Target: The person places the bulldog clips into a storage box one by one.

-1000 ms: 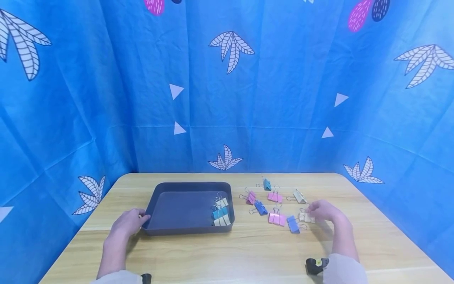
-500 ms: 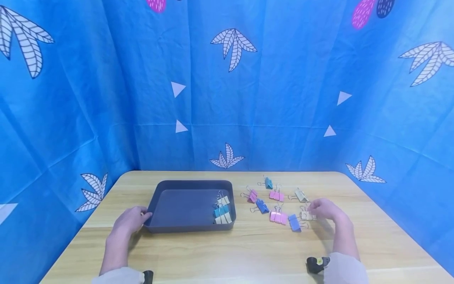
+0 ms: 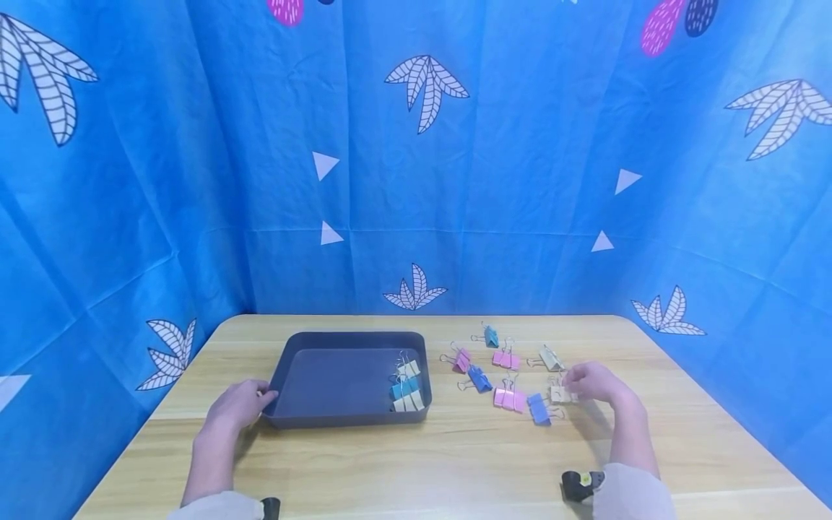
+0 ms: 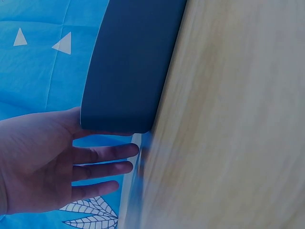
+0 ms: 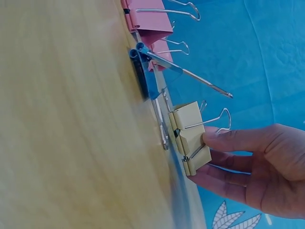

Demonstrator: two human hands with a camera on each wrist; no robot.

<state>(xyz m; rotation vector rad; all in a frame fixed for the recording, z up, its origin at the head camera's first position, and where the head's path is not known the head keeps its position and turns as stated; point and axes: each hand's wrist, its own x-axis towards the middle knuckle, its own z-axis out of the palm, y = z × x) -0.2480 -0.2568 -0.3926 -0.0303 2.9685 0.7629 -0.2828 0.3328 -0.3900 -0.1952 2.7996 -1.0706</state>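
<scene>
1. A dark tray (image 3: pixel 325 339) is set on the surface (image 3: pixel 455 462), toward its left side, well back from the near edge.
2. The tray's near left corner is touched by the left hand (image 3: pixel 239 404); in the left wrist view the fingers (image 4: pixel 102 153) are seen stretched out straight beside the tray wall, with nothing gripped.
3. A few clips (image 3: pixel 406 386), cream and blue, are gathered in the tray's near right corner.
4. A pair of cream clips (image 3: pixel 559 394) lies on the surface right of the tray, toward the right edge.
5. These cream clips are pinched by the right hand (image 3: pixel 594 383); in the right wrist view the thumb and fingers (image 5: pixel 228 140) are closed on their wire handles, and the clips are resting on the surface.
6. A blue clip (image 3: pixel 537 409) is found just beside the cream pair, on its left.
7. Pink clips (image 3: pixel 508 399) lie between the blue clip and the tray.
8. More clips, pink, blue and cream, are scattered farther back, near the far edge.
</scene>
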